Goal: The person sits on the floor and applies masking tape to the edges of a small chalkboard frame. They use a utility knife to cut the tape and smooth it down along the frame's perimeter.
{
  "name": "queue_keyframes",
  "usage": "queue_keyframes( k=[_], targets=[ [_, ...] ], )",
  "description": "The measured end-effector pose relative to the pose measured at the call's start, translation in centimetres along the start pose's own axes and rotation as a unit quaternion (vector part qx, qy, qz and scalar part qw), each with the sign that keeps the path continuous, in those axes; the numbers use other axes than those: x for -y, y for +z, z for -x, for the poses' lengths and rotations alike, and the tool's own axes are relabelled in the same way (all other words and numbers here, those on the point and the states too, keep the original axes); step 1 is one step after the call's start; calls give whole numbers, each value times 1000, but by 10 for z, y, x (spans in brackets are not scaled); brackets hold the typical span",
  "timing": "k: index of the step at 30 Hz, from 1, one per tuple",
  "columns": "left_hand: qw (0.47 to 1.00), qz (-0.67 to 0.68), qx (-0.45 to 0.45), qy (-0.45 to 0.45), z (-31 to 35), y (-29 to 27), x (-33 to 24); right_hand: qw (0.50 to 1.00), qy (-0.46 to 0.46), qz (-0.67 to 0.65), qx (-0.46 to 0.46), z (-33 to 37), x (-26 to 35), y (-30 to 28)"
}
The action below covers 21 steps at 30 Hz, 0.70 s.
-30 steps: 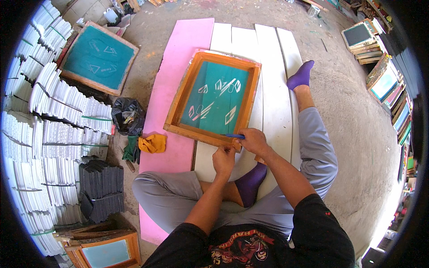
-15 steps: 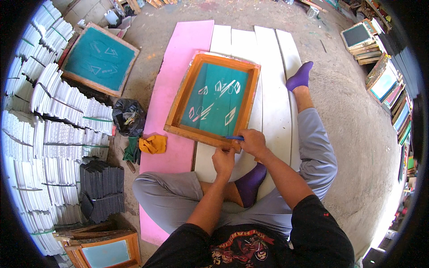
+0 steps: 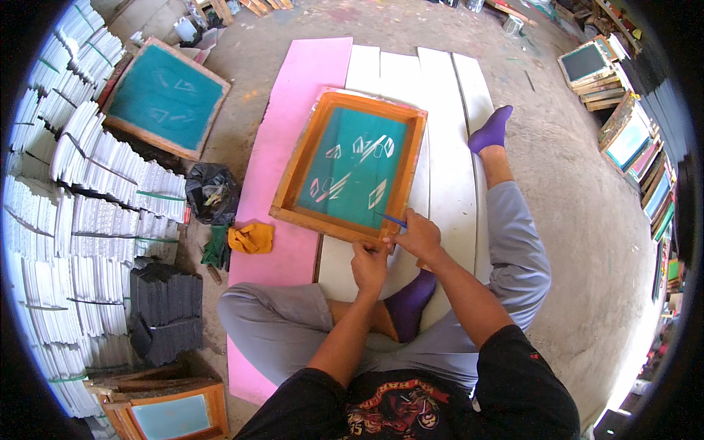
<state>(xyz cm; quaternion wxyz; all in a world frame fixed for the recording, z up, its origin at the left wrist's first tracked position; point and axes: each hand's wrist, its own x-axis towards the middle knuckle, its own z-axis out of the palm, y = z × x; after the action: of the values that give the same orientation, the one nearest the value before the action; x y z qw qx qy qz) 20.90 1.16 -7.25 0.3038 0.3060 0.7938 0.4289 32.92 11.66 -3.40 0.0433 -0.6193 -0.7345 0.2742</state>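
Note:
A wooden screen-printing frame [image 3: 337, 233] with teal mesh [image 3: 352, 169] lies tilted in front of me, its hollow side up. Pale diamond and stripe shapes show in the mesh. My left hand [image 3: 369, 267] is closed on the frame's near rail, close to the right corner; its fingertips are partly hidden. In my right hand [image 3: 421, 238] is a slim blue pen-like tool [image 3: 394, 220], pinched and pointing left over the near right part of the mesh. Whether it is a pen or a brush is too small to tell, and its thin dark tip seems near the mesh.
White boards [image 3: 456, 191] and a pink board [image 3: 282, 154] lie under the frame. A yellow cloth [image 3: 251, 238] and a black plastic bag [image 3: 211, 192] sit to the left. Bundled white stacks [image 3: 103, 227] line the left; another teal screen [image 3: 167, 95] leans there. More frames [image 3: 627, 139] stand right.
My right hand has shifted slightly up and right, and the blue tool's tip has moved from the near rail to over the mesh. My left hand stays nearly in place.

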Motion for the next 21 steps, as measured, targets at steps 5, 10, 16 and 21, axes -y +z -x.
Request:
queue_keyframes(
  k=[5,10,16,21],
  targets=[
    [999,44,-10,21,1,1,1,999,-10,51,4,-6,-3,1],
    [1000,24,2,4,-3,-4,0,999,14,48,14,-15,3,-11],
    [1000,-13,-20,12,-12,-2,3,1000,15,18,13,-15,-3,-5],
    [999,-34,-17,-8,-10,-1,4,1000,13,-11,0,-10,-3,-22]
  ],
)
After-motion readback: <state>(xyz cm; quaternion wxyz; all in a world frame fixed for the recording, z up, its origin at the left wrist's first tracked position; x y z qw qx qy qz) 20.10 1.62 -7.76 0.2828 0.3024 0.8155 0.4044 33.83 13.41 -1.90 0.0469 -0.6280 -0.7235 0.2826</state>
